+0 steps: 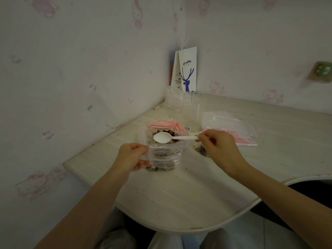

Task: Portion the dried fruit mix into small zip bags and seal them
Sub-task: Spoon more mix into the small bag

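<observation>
White plastic spoon [162,137], its bowl seemingly empty, hovers over the pink-zipped bag of dried fruit mix [166,131] — the right hand [218,150] pinches the handle's end between thumb and fingertips. The left hand [132,156] curls round the mouth of a small zip bag [162,159], holding it open on the table [179,194]; some fruit lies at the bottom. Filling looks under way. The next move is probably a scoop from the mix — then a level carry to the opening.

Both forearms [89,203] bare up to the frame edge, left hand [132,157] and right hand [220,150] bare too. Near edge: pale grey-white trousers [213,239], plain fabric, both legs showing
</observation>
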